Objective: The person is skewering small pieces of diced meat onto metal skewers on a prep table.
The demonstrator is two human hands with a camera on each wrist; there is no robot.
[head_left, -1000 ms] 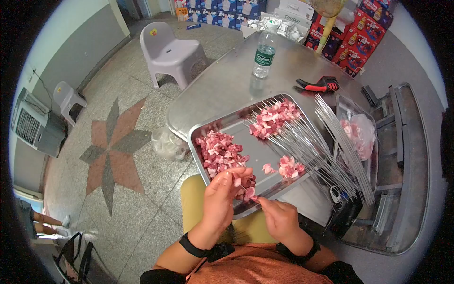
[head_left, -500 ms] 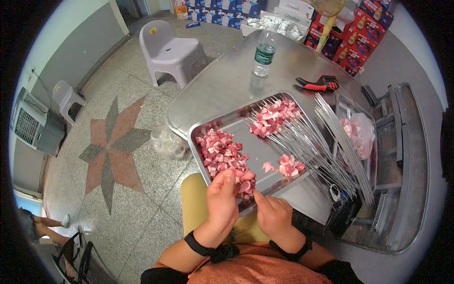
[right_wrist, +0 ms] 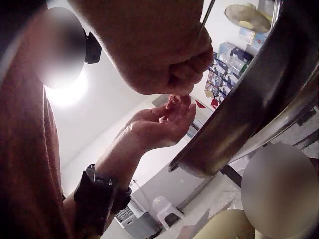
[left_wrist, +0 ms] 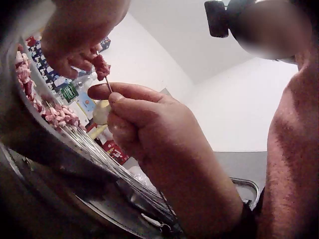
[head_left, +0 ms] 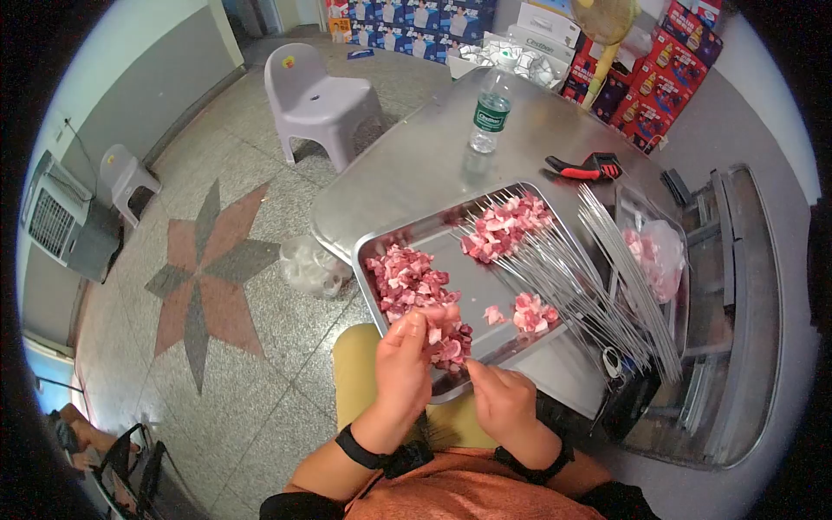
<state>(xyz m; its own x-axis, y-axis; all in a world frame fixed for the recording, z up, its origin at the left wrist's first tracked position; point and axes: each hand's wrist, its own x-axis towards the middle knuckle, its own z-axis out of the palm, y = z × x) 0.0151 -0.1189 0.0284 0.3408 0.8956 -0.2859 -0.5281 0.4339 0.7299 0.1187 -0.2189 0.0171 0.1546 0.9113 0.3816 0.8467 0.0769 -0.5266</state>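
In the head view my left hand [head_left: 406, 355] is over the near left corner of the metal tray [head_left: 433, 247], its fingers and thumb pinching raw meat. The left wrist view shows a meat piece [left_wrist: 102, 68] threaded on a thin metal skewer [left_wrist: 109, 85]. My right hand [head_left: 507, 399] pinches that skewer between thumb and forefinger, just below the meat. A heap of cut meat [head_left: 406, 279] fills the tray's left side. Loaded skewers [head_left: 507, 227] lie across its far right, and another small cluster of meat [head_left: 532, 312] sits nearer me.
Bare skewers [head_left: 637, 286] lie right of the tray, near a bag of meat [head_left: 660, 260]. A water bottle [head_left: 490, 117] and a red-black tool [head_left: 589, 165] stand farther back on the steel table [head_left: 381, 186]. A plastic chair [head_left: 321, 104] is beyond.
My right hand has shifted slightly left, closer to my left hand, which keeps pinching at the tray's corner. The head view has tilted a little. Bystander's legs at the lower left have moved.
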